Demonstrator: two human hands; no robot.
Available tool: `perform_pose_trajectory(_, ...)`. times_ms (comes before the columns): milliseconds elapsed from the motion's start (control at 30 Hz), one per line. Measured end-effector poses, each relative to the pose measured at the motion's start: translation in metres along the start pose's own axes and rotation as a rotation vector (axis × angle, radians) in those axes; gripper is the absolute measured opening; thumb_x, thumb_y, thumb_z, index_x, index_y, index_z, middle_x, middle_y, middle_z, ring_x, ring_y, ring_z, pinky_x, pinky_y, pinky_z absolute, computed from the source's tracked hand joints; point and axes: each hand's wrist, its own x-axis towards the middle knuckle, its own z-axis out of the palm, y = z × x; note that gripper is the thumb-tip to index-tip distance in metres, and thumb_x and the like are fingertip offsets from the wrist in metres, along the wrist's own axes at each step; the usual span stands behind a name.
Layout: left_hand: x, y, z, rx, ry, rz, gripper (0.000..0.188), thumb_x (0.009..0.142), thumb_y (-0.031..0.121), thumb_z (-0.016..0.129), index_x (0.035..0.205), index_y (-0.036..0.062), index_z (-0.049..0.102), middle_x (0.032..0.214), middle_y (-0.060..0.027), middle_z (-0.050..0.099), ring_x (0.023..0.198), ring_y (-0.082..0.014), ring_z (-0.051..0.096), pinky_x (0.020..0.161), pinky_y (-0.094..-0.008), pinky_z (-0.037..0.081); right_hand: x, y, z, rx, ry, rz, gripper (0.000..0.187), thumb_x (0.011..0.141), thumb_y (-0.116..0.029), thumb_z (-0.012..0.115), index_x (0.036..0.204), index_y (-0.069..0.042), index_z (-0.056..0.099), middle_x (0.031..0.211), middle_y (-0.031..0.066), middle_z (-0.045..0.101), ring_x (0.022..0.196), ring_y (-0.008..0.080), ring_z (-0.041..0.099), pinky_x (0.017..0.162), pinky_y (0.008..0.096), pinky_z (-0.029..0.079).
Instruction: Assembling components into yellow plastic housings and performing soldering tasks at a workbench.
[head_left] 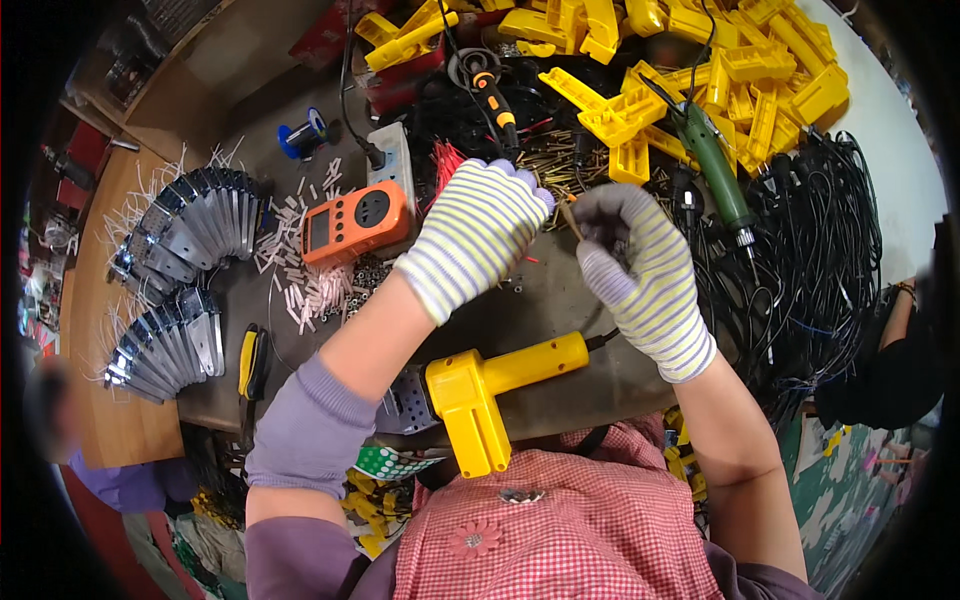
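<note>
Both my hands wear striped knit gloves and are raised over the middle of the bench. My left hand [482, 232] is closed, knuckles up, beside the red wires [446, 165] and a pile of brass-coloured screws [562, 160]; its contents are hidden. My right hand [645, 270] is curled, with a thin brownish piece at its fingertips, too small to name surely. Nearer me, at the bench's front edge, lies a yellow plastic tool housing [468, 405] with a handle. A black cord leaves its handle end, and a perforated metal plate [406, 408] joins its left side.
An orange meter [358, 222] stands by a power strip [392, 150] and pale sleeves [312, 290]. Metal parts with wires [190, 225] fan out at left. A green electric screwdriver [715, 165], yellow housings [760, 70] and black cords [820, 240] crowd the right. A soldering iron [492, 100] lies behind.
</note>
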Motion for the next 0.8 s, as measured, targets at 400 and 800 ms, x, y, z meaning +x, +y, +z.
perform_pose_trajectory(400, -0.103, 0.028, -0.057, -1.38, 0.186, -0.415, 0.018, 0.078, 0.002, 0.081, 0.095, 0.002, 0.078, 0.094, -0.0115, 0.076, 0.09, -0.0221, 0.072, 0.081, -0.0339, 0.057, -0.054, -0.039, 0.018, -0.289, -0.424, -0.042, 0.019, 0.082, -0.007, 0.068, 0.101, -0.01, 0.068, 0.088, 0.0062, 0.062, 0.073, 0.0212, 0.064, 0.067, 0.0332, 0.054)
perform_pose_trajectory(800, -0.096, 0.031, -0.043, -0.965, -0.087, -0.223, 0.033, 0.084, 0.018, 0.072, 0.115, 0.0054, 0.074, 0.083, -0.0111, 0.069, 0.079, -0.0297, 0.064, 0.074, -0.0411, 0.051, -0.071, -0.039, 0.029, -0.725, -0.676, -0.196, 0.022, 0.082, -0.021, 0.068, 0.102, -0.012, 0.071, 0.09, 0.0056, 0.063, 0.08, 0.0232, 0.069, 0.064, 0.036, 0.056)
